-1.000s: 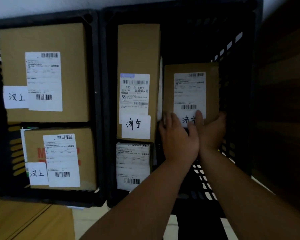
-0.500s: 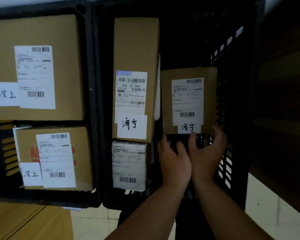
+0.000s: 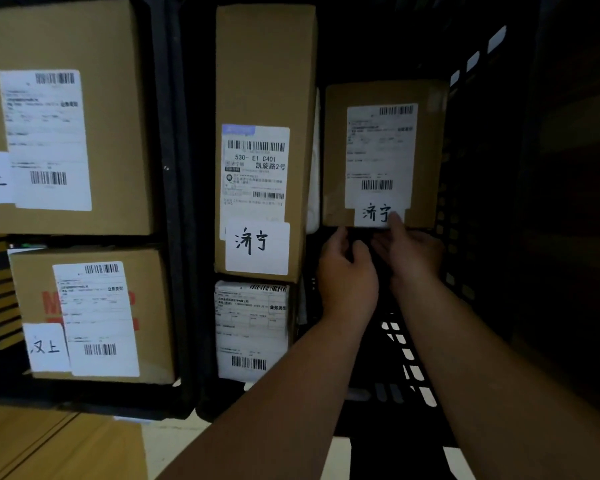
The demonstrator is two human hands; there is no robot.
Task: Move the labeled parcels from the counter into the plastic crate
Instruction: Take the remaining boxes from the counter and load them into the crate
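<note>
Brown labeled parcel (image 3: 383, 154), flat in black crate (image 3: 478, 133)

Two crates stand side by side; the left crate (image 3: 158, 133) holds a rear parcel (image 3: 118, 98) and a front parcel (image 3: 149, 306). In the right crate (image 3: 471, 168), a long parcel (image 3: 264, 64) lies left, a small parcel (image 3: 250, 327) before it, and a flat parcel (image 3: 333, 150) right.

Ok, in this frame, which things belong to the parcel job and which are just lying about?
Job: flat parcel, right hand touching its label, left hand just below it, right-hand crate, tall parcel and white parcel already inside.
Lying about: left-hand crate, its upper box and lower box, wooden surface.
</note>
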